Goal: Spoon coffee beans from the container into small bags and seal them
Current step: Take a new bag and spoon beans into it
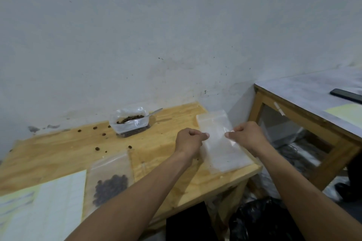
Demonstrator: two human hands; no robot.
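An empty clear zip bag (219, 148) lies on a pile of such bags at the right end of the wooden table (58, 148). My left hand (189, 140) pinches its left edge and my right hand (246, 135) pinches its right edge. At the back stands a clear container (130, 123) of coffee beans, lined with plastic, with a metal spoon (154, 112) resting in it. A bag holding dark beans (110, 183) lies flat near the front edge.
Loose beans (97, 148) are scattered over the tabletop. Lined paper (43, 205) lies at the front left. To the right stands a second table (305, 92) with a black phone (345, 95) on it. A black plastic bag (260, 219) sits on the floor below.
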